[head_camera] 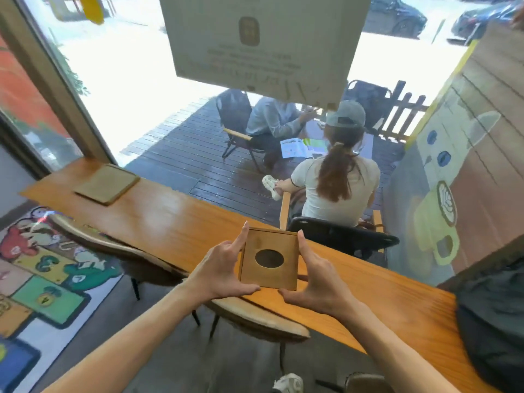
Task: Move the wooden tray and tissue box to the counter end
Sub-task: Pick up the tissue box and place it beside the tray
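The tissue box (269, 275) is a square wooden box with an oval hole in its top, and no tissue shows in the hole. It sits at the near edge of the long wooden counter (175, 219), roughly mid-length. My left hand (224, 269) presses its left side and my right hand (316, 275) presses its right side, fingers stretched along the walls. The flat wooden tray (107, 183) lies far to the left on the counter, close to the counter's left end by the window frame.
Wooden stools (255, 319) stand under the counter's near edge. A dark bag or garment (493, 319) rests on the counter at the right. Beyond the window, two people sit on a deck. A colourful mat (42, 279) covers the floor at left.
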